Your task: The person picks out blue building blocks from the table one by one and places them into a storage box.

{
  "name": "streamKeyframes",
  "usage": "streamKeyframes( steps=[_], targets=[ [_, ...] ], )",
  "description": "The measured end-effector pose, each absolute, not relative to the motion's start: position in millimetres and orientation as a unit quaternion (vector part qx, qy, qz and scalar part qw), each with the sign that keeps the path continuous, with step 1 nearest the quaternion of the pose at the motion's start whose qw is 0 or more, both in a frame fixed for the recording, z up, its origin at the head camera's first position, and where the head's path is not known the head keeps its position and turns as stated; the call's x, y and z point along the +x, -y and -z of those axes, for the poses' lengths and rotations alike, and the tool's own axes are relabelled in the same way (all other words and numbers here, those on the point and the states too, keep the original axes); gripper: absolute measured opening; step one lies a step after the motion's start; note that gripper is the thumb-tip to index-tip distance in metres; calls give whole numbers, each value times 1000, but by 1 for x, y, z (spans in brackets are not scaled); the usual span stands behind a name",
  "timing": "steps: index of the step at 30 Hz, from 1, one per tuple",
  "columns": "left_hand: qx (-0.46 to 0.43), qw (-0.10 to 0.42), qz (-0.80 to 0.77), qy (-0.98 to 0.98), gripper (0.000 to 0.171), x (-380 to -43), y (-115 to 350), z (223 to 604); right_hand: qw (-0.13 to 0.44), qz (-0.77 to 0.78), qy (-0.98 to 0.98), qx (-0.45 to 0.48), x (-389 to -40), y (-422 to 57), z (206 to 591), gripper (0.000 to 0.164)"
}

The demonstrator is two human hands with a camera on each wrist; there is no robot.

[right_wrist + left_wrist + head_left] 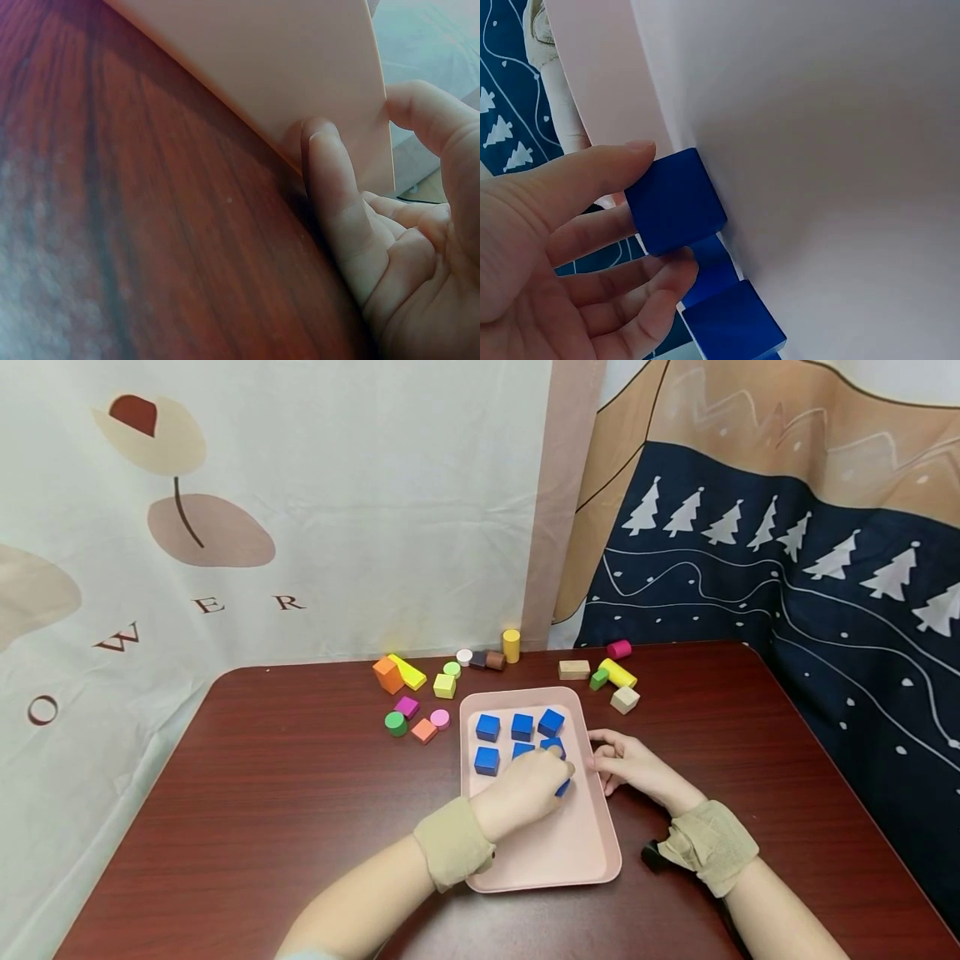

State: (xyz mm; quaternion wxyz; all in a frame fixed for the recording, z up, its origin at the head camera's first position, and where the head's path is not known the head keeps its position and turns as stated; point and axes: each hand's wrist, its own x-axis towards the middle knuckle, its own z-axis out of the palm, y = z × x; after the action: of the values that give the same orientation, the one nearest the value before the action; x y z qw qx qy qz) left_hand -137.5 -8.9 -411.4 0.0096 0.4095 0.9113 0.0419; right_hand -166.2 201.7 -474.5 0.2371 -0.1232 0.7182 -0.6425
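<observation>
Left hand: my left hand [525, 789] pinches one blue cube [675, 201] between thumb and fingers, low over the pink tray [555, 852], near its right side.
Right hand: my right hand [630, 764] holds nothing; its fingers [330, 187] lie loose and touch the tray's right edge on the brown table [262, 793].
Tray: I see five more blue cubes [487, 727] sitting at its far end, in two rows.
Behind the tray: lots of colored blocks [408, 706] lie on the table, well apart from my hands.
</observation>
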Motion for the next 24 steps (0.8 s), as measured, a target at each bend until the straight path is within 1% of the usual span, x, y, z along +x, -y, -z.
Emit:
streamKeyframes(
  steps=[5, 8, 11, 17, 20, 24],
  targets=[
    [389, 41, -60, -918, 18, -138, 12, 406, 240, 640, -720, -121, -166, -202, 474, 53],
    [382, 47, -81, -919, 17, -140, 14, 401, 242, 639, -720, -121, -166, -202, 473, 53],
    [386, 37, -85, -918, 15, -141, 16, 397, 242, 638, -721, -120, -167, -201, 473, 53],
    [378, 23, -88, -921, 20, -142, 24, 385, 248, 637, -720, -121, -167, -201, 473, 53],
    [366, 16, -102, -925, 18, -144, 31, 379, 254, 639, -717, -114, -167, -202, 473, 51],
    [356, -18, -115, -927, 14, -147, 46, 373, 256, 642, -715, -103, -166, -204, 470, 47]
  ],
)
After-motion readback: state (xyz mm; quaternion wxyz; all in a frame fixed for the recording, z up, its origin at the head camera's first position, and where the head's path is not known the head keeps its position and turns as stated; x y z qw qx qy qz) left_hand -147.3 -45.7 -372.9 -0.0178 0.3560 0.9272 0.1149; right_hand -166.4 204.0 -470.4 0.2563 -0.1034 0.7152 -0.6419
